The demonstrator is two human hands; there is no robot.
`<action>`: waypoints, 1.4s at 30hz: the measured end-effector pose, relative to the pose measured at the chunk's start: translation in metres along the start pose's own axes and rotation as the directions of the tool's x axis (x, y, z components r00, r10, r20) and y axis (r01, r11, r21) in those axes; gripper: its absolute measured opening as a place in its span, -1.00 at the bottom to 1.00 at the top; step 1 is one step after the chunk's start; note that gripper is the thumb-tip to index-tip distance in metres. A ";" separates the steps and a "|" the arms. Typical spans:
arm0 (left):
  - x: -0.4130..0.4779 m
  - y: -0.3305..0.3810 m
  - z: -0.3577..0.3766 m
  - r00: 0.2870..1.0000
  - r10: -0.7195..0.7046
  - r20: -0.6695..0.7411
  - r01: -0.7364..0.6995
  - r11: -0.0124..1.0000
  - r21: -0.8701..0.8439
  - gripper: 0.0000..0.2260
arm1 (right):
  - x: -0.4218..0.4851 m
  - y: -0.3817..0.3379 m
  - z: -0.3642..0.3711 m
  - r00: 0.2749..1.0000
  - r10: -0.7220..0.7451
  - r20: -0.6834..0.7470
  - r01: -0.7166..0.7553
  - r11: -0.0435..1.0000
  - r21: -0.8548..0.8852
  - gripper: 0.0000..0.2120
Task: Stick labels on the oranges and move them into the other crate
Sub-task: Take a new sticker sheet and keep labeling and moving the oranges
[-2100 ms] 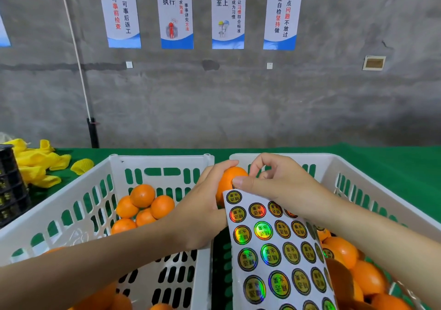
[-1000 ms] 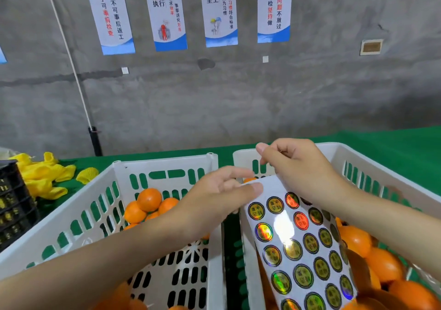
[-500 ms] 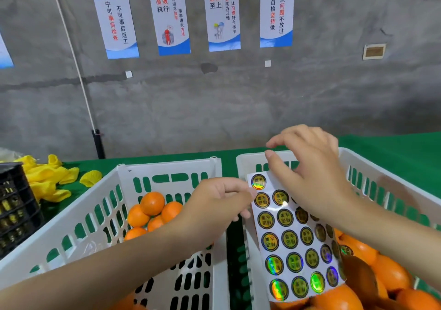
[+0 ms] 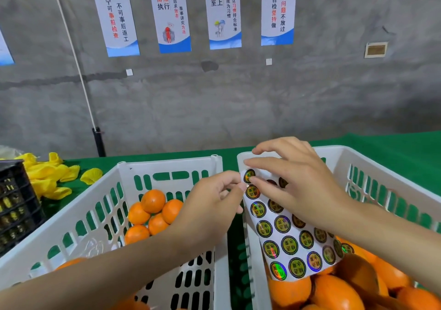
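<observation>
View from a head-worn camera, looking down at 2 bare forearms reaching over 2 white slotted plastic crates that sit side by side on a bench [image 4: 393,147] covered in green cloth.

The left hand [image 4: 214,204] is curled, with its fingertips pinching the left edge of a label sheet [image 4: 286,245] near the top. The right hand [image 4: 293,185] is grasping the same sheet at its top left corner. Its thumb tip lies on the top-left label [image 4: 246,175] and its index finger arches over the sheet's upper edge. The other fingers are spread loosely above.

The sheet hangs tilted over the near left part of the right crate [image 4: 358,152]. It carries rows of round, shiny labels with dark rims and yellow-green centres. Its bottom edge touches the unlabelled-looking oranges [image 4: 334,293] piled high in that crate; whether any of them bears a label cannot be told.

The left crate [image 4: 167,166] holds a small cluster of oranges [image 4: 152,201] towards its far end, with more orange showing beside the left forearm near the bottom edge.

At far left on the bench lie yellow foam fruit nets [image 4: 47,176], next to a black crate [image 4: 14,209]. Behind the bench is a grey concrete wall with 4 blue-and-white posters [image 4: 173,14] printed in Chinese characters.
</observation>
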State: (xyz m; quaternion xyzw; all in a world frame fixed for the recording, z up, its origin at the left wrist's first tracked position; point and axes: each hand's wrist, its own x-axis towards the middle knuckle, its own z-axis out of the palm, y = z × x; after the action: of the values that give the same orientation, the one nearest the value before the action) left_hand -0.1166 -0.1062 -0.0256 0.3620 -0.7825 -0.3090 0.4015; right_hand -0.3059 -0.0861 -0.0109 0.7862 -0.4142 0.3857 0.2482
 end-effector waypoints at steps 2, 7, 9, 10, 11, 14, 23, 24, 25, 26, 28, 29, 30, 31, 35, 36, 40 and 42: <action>0.000 0.001 0.000 1.000 -0.006 0.009 0.006 1.000 -0.014 -0.78 | 0.000 0.001 0.001 0.998 -0.058 -0.007 0.057 0.998 -0.012 -0.81; -0.002 0.002 -0.001 1.000 0.001 0.020 -0.001 1.000 -0.003 -0.79 | 0.000 0.004 0.001 0.994 -0.106 -0.013 0.105 0.994 -0.024 -0.83; -0.003 0.001 -0.001 1.000 0.025 0.014 -0.025 0.999 0.033 -0.79 | 0.000 0.005 0.001 0.994 -0.108 -0.008 0.108 0.994 -0.020 -0.83; -0.003 0.000 -0.001 0.999 0.051 0.009 -0.051 0.996 0.073 -0.79 | 0.000 0.006 0.000 0.994 -0.106 -0.003 0.106 0.994 -0.013 -0.83; -0.003 -0.002 -0.001 0.996 0.087 0.006 -0.087 0.988 0.130 -0.78 | 0.000 0.006 0.000 0.994 -0.105 0.003 0.105 0.994 -0.002 -0.83; -0.003 -0.004 -0.002 0.980 0.197 0.020 -0.194 0.933 0.304 -0.70 | 0.000 0.007 -0.001 0.991 -0.126 0.032 0.125 0.991 0.039 -0.84; -0.001 -0.006 -0.003 0.992 0.112 0.053 -0.118 0.983 0.140 -0.79 | 0.000 0.009 0.000 0.969 -0.240 -0.053 0.235 0.968 -0.082 -0.89; 0.000 -0.006 -0.002 0.997 0.065 0.046 -0.068 0.995 0.068 -0.80 | 0.000 0.009 0.000 0.964 -0.258 -0.059 0.252 0.963 -0.098 -0.89; 0.003 -0.005 -0.002 0.999 0.008 0.044 -0.007 1.000 -0.020 -0.81 | 0.000 0.009 -0.001 0.960 -0.273 -0.067 0.265 0.958 -0.108 -0.90; 0.006 -0.004 -0.003 0.998 -0.045 0.051 0.050 0.993 -0.105 -0.82 | 0.001 0.009 -0.001 0.957 -0.281 -0.078 0.272 0.956 -0.109 -0.91; 0.010 -0.004 -0.005 0.992 -0.100 0.080 0.115 0.971 -0.208 -0.81 | 0.003 0.010 -0.003 0.956 -0.281 -0.088 0.271 0.956 -0.109 -0.87; 0.012 -0.005 -0.006 0.990 -0.106 0.096 0.125 0.967 -0.222 -0.81 | 0.004 0.010 -0.004 0.959 -0.273 -0.075 0.265 0.958 -0.110 -0.84; 0.012 -0.005 -0.006 0.989 -0.107 0.107 0.128 0.966 -0.223 -0.82 | 0.004 0.010 -0.005 0.964 -0.262 -0.051 0.256 0.961 -0.105 -0.82; 0.012 -0.005 -0.006 0.988 -0.107 0.111 0.130 0.967 -0.219 -0.83 | 0.004 0.010 -0.005 0.967 -0.251 -0.029 0.248 0.964 -0.095 -0.81; 0.012 -0.010 -0.002 0.990 -0.118 0.072 0.131 0.969 -0.211 -0.81 | 0.003 0.009 -0.004 0.969 -0.245 -0.013 0.244 0.967 -0.071 -0.90; 0.012 -0.011 -0.002 0.993 -0.104 0.065 0.114 0.976 -0.187 -0.82 | 0.004 0.008 -0.004 0.970 -0.243 -0.008 0.242 0.968 -0.069 -0.90; 0.008 -0.012 -0.001 0.998 -0.018 0.058 0.023 0.996 -0.082 -0.78 | 0.005 0.006 -0.006 0.976 -0.218 0.004 0.218 0.975 -0.045 -0.87; 0.009 -0.015 -0.001 0.998 -0.025 0.054 0.029 0.995 -0.092 -0.79 | 0.004 0.005 -0.006 0.980 -0.195 0.033 0.196 0.980 -0.035 -0.84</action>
State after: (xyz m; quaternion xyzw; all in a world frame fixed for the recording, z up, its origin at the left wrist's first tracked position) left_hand -0.1148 -0.1224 -0.0328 0.3453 -0.7727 -0.3598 0.3929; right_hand -0.3113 -0.0867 -0.0033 0.8238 -0.3460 0.3398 0.2936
